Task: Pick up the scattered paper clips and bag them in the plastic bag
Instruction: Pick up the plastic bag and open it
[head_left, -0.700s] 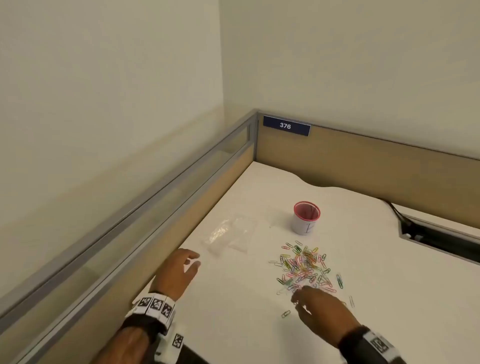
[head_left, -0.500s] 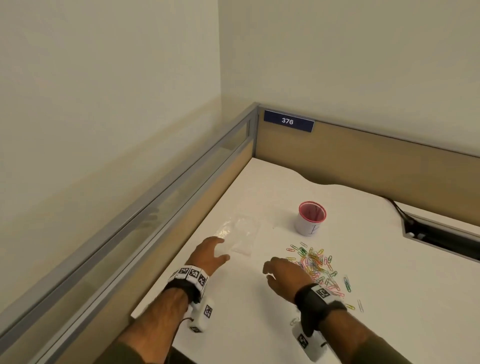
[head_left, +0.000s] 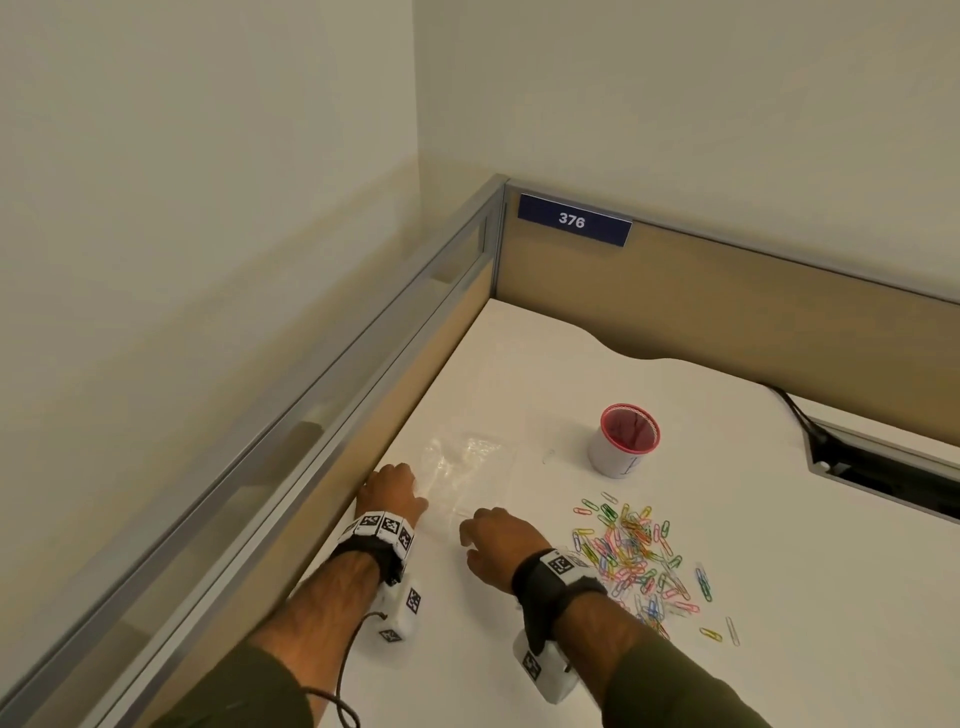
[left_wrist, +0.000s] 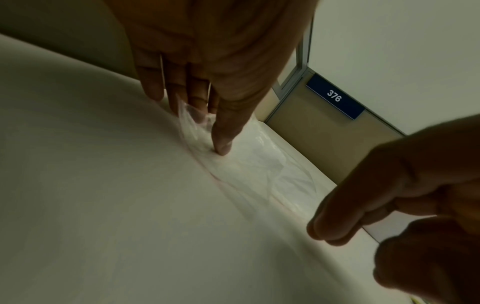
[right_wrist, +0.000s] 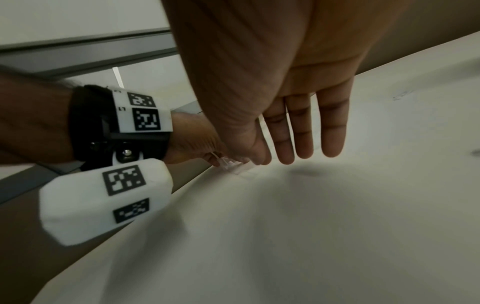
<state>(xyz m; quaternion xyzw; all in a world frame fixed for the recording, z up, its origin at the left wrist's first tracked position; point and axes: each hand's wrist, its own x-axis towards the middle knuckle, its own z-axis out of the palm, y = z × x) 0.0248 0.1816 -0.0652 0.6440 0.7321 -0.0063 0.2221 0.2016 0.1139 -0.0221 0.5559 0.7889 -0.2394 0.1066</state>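
The clear plastic bag (head_left: 470, 460) lies flat on the white desk (head_left: 545, 364), left of a pile of several coloured paper clips (head_left: 631, 553). My left hand (head_left: 392, 491) is at the bag's near left corner. In the left wrist view that left hand (left_wrist: 202, 123) pinches the bag (left_wrist: 259, 164): the thumb (left_wrist: 222, 144) presses on it and a flap rises against the fingers. My right hand (head_left: 496, 535) hovers at the bag's near edge, between bag and clips. Seen from the right wrist, the right hand (right_wrist: 285, 156) has straight fingers and holds nothing beside the bag's edge (right_wrist: 233, 167).
A white cup with a red rim (head_left: 626, 439) stands behind the clips. Two stray clips (head_left: 719, 633) lie right of the pile. A low partition (head_left: 363, 395) borders the desk on the left and back. A cable slot (head_left: 883, 478) opens at the right.
My right hand has left the paper clips and moved left to the bag's near edge. My left hand has moved forward onto the bag's corner and taken hold of it.
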